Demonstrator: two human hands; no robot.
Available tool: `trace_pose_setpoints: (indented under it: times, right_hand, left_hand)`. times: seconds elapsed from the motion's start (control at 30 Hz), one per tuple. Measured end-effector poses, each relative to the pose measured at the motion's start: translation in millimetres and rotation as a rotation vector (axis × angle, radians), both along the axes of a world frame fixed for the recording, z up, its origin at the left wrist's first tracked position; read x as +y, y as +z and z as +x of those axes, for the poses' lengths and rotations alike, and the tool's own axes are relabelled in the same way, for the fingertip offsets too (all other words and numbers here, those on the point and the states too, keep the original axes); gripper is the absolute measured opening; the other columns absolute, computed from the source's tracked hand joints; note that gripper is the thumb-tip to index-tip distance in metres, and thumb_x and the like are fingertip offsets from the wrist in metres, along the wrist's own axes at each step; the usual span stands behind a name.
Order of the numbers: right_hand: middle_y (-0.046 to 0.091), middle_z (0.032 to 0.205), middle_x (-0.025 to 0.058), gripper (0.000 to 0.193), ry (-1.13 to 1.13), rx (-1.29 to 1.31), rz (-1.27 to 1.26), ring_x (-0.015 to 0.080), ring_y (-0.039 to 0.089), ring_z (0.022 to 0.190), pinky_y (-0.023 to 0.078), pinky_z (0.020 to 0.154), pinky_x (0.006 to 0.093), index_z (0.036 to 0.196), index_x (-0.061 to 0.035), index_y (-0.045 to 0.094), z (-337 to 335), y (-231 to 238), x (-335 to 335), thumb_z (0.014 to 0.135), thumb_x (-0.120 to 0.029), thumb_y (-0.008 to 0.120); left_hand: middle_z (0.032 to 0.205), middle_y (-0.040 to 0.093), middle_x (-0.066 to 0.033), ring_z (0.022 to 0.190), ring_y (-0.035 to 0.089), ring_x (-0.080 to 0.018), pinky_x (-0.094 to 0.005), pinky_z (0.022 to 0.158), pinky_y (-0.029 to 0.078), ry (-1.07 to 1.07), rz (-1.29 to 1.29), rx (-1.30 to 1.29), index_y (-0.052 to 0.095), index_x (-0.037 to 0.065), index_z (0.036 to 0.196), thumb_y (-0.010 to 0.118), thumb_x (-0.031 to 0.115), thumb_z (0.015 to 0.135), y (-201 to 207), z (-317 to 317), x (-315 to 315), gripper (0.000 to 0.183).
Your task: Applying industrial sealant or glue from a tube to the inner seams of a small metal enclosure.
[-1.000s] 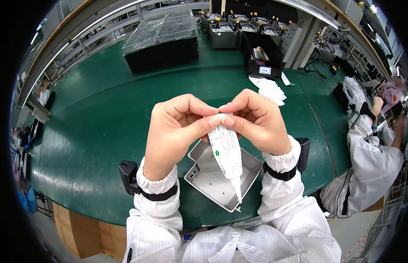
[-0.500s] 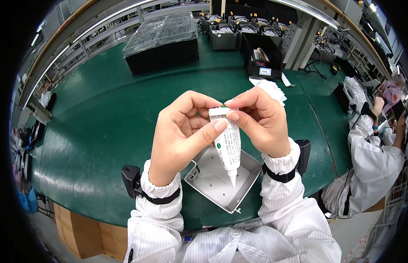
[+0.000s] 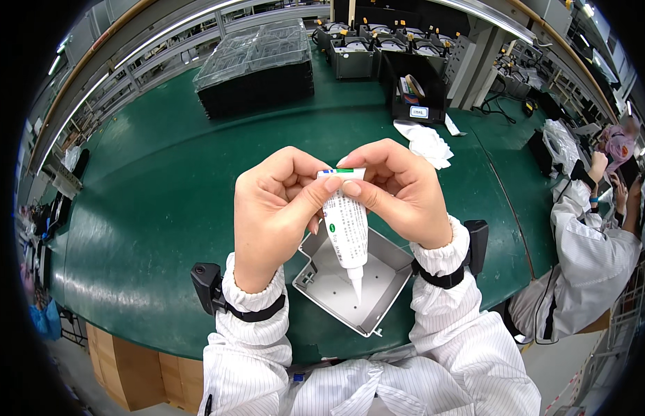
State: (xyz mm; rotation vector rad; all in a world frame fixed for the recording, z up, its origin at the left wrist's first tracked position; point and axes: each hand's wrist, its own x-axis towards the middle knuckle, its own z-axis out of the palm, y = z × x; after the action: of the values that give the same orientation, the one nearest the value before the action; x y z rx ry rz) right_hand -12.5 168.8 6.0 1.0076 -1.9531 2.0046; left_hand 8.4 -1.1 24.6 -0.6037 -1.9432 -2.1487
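Observation:
Between my two hands hangs a white squeeze tube (image 3: pixel 346 225) with a tapered nozzle pointing down and small printing on its side. My left hand (image 3: pixel 275 211) pinches the tube's flat crimped end from the left, thumb in front and fingers behind. On the other side, my right hand (image 3: pixel 404 191) grips the same end with its thumb and fingertips. Below the nozzle, a shallow grey metal tray-like housing (image 3: pixel 388 267) lies on the table with its inside facing up. The nozzle tip appears over the housing; whether it touches cannot be told.
The green table (image 3: pixel 149 201) spreads around. At the back stand a stack of black trays with clear plastic on top (image 3: pixel 256 66), a black bin (image 3: pixel 414 87) and several metal units (image 3: pixel 353 59). White wipes (image 3: pixel 428 145) lie behind my right hand. A co-worker's sleeve (image 3: pixel 579 243) is at right.
My hands and the tube have shifted slightly left. My thumbs have come closer together at the crimped end, and its coloured edge now shows more. The housing stays put.

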Motion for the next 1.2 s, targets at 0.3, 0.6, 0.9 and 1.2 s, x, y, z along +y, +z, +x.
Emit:
trace_pose_setpoints:
  times: [0.3, 0.6, 0.9, 1.2]
  right_hand:
    - [0.064, 0.080, 0.0055, 0.010, 0.134, -0.198, -0.110, 0.0065, 0.059, 0.073, 0.047, 0.061, 0.0192, 0.093, 0.0019, 0.061, 11.0, 9.1, 5.9, 0.083, 0.000, 0.062]
    - [0.065, 0.076, 0.0069, 0.005, 0.001, 0.054, -0.011, 0.0083, 0.060, 0.072, 0.048, 0.061, 0.0211, 0.083, 0.0031, 0.063, 5.5, 5.5, 8.2, 0.080, 0.006, 0.061]
    - [0.063, 0.071, 0.0066, 0.003, -0.051, 0.220, 0.105, 0.0087, 0.058, 0.063, 0.044, 0.054, 0.0225, 0.079, 0.0017, 0.062, -1.0, 2.3, 6.5, 0.079, 0.005, 0.063]
    - [0.064, 0.077, 0.0067, 0.004, 0.091, -0.075, -0.066, 0.0077, 0.058, 0.071, 0.046, 0.061, 0.0212, 0.082, 0.0047, 0.062, 5.5, 3.2, 7.3, 0.081, 0.006, 0.059]
  left_hand:
    - [0.069, 0.063, -0.0082, 0.052, 0.054, -0.0043, -0.0155, 0.042, 0.038, -0.088, -0.043, -0.015, 0.058, -0.004, 0.080, 0.064, 0.004, 0.082, 2.0, 3.0, -3.7, 0.010]
    - [0.069, 0.062, -0.0067, 0.054, 0.053, -0.0046, -0.0170, 0.045, 0.040, -0.075, -0.054, -0.002, 0.058, -0.003, 0.081, 0.064, 0.009, 0.084, -0.9, -0.1, 1.8, 0.014]
    - [0.070, 0.062, -0.0069, 0.055, 0.053, -0.0059, -0.0178, 0.046, 0.041, -0.126, 0.042, -0.123, 0.060, -0.003, 0.079, 0.065, 0.008, 0.082, -2.6, -4.5, -3.5, 0.013]
    - [0.071, 0.062, -0.0078, 0.055, 0.053, -0.0060, -0.0173, 0.045, 0.040, -0.109, 0.007, -0.162, 0.059, -0.004, 0.080, 0.066, 0.003, 0.080, 0.2, -1.2, -0.4, 0.009]
